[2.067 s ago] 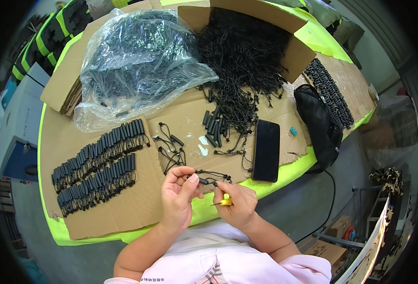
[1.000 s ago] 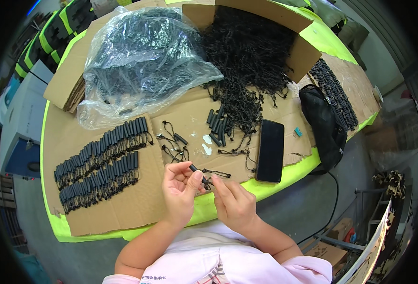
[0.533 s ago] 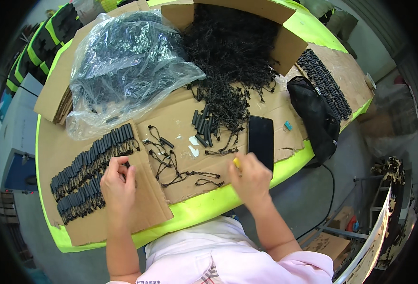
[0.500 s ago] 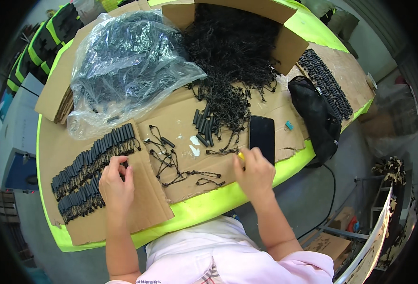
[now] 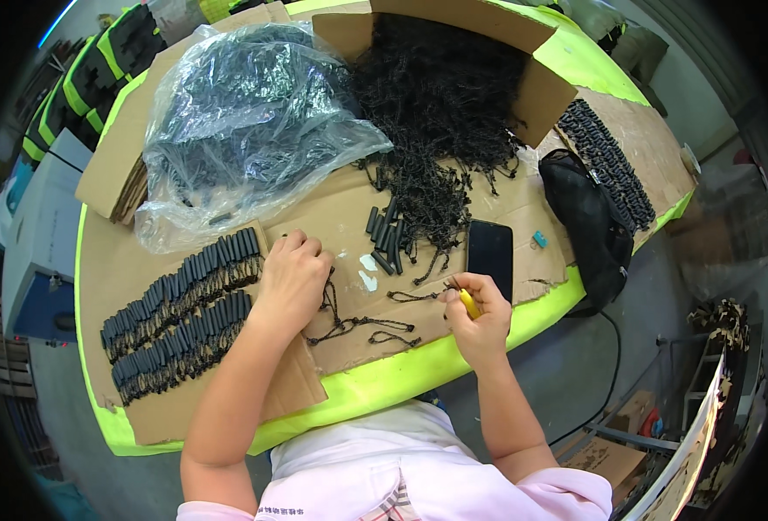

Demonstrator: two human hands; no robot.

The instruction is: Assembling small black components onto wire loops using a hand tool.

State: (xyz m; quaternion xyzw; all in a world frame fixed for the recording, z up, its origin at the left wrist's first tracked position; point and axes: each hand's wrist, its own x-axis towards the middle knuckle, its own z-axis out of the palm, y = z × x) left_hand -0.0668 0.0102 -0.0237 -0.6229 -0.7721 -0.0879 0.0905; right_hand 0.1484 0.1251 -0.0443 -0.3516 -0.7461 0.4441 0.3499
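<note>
My left hand (image 5: pixel 294 282) is over the knotted black cords (image 5: pixel 349 325), right of the rows of black tubes. Its fingers are bent together, and whatever is between them is hidden. My right hand (image 5: pixel 480 326) is closed round a small yellow-handled tool (image 5: pixel 469 303) with a thin dark tip. A short black cord loop (image 5: pixel 410 296) lies at its fingertips; I cannot tell whether they touch it. Another cord loop (image 5: pixel 393 337) lies nearer to me. On the left cardboard, black tubes with cord loops (image 5: pixel 184 324) are laid side by side in two rows.
Loose black tubes (image 5: pixel 386 234) lie beside a heap of black cords (image 5: pixel 436 204) spilling from a cardboard box (image 5: pixel 545 100). A clear plastic bag (image 5: pixel 245 130) stands at the back left. To the right are a phone (image 5: pixel 490 252), a black pouch (image 5: pixel 584 226) and a teal clip (image 5: pixel 539 239).
My left hand has moved right and away from me, from the tube rows to the cords. The right hand has turned, showing more of the yellow tool.
</note>
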